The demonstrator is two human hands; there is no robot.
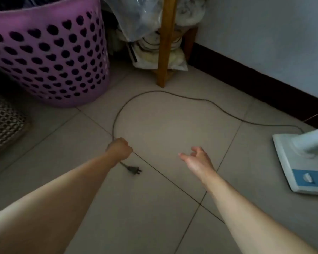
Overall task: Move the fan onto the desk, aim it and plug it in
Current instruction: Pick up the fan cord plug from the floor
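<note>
The fan's white base (pixel 292 162) with a blue control panel stands on the tiled floor at the right edge; its head is out of frame. A dark power cord (pixel 173 94) runs from the base in a wide loop across the tiles. My left hand (pixel 120 149) is closed on the cord close to its end. The dark plug (pixel 134 169) dangles just below that fist. My right hand (pixel 196 159) hovers over the floor to the right, fingers apart and holding nothing.
A purple laundry basket (pixel 50 57) with heart-shaped holes stands at the far left. A wooden furniture leg (pixel 164 43) rises behind the cord, with plastic bags (pixel 147 21) stuffed under it. A dark skirting board (pixel 255 87) lines the white wall on the right.
</note>
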